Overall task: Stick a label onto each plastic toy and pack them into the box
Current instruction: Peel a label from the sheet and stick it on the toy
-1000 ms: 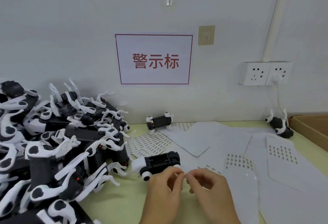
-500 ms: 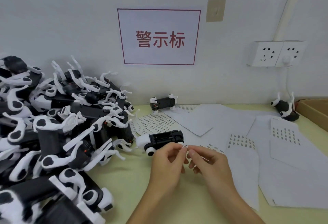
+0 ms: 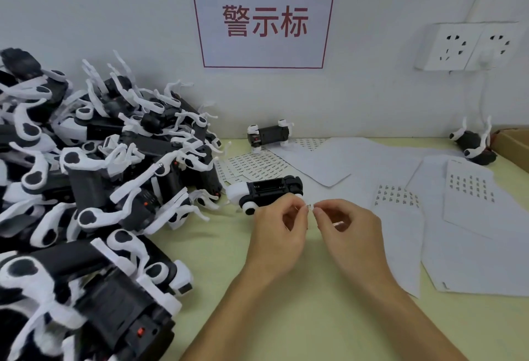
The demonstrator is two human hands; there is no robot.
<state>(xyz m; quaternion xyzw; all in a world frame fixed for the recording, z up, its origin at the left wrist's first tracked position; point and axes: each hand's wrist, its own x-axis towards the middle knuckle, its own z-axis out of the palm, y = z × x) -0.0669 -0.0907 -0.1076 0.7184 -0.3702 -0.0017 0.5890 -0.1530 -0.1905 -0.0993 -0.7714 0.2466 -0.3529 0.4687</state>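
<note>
Box (image 3: 515,143) far right, contents unseen; sign (image 3: 263,14) reads 警示标; my left hand (image 3: 279,232) and right hand (image 3: 347,229) pinch one label (image 3: 310,206).

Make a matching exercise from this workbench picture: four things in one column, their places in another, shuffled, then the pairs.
Things
1. small white label
2. big heap of black-and-white plastic toys
3. brown cardboard box
4. white paper sign with red characters

Places
A. far right edge
B. on the wall
C. pinched between left hand and right hand
D. left of the table

Pairs: 1-C, 2-D, 3-A, 4-B
</note>
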